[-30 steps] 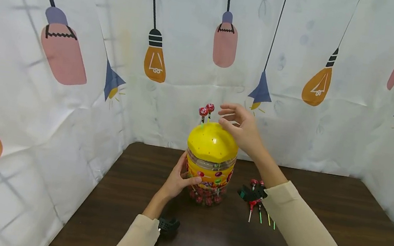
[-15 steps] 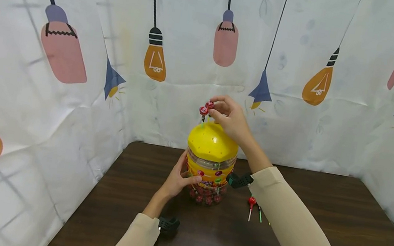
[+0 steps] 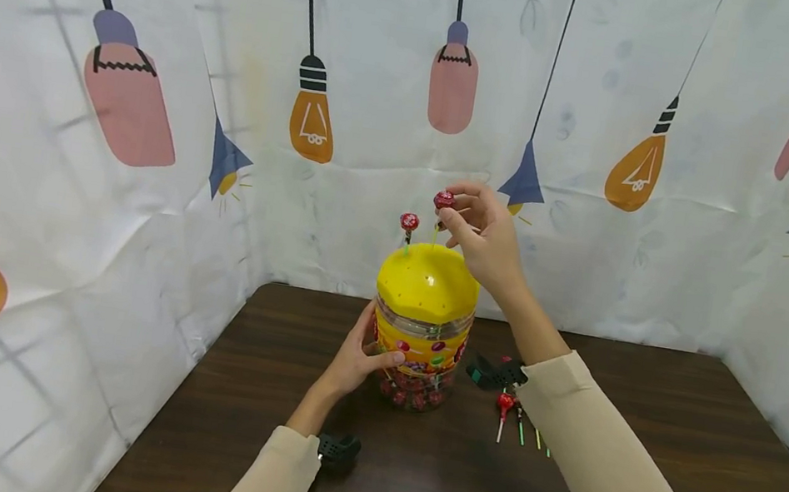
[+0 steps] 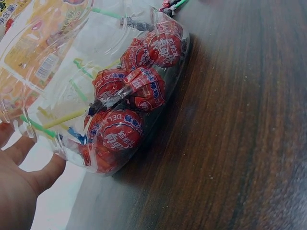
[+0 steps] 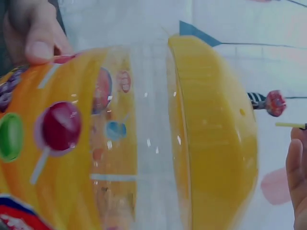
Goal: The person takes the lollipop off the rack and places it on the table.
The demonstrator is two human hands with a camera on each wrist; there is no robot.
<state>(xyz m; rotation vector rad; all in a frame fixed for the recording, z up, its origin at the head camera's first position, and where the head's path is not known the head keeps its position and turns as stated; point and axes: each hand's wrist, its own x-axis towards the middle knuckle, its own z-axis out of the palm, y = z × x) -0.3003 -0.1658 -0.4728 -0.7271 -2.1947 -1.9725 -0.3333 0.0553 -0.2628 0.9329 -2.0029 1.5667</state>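
Observation:
A clear plastic candy jar with a domed yellow lid stands upright on the table. My left hand holds its left side, thumb across the front. Through the clear wall in the left wrist view, red-wrapped lollipops lie at the bottom. One lollipop stands stick-down in the lid. My right hand pinches another lollipop above the lid. In the right wrist view its yellow stick is apart from the dome, which has small holes.
Several loose lollipops lie on the dark wooden table right of the jar, partly hidden by the right wrist strap. A white printed cloth hangs behind and to both sides.
My right hand moved left to the second lollipop, took hold of it, and lifted it up and right out of the lid. My left hand stayed on the jar.

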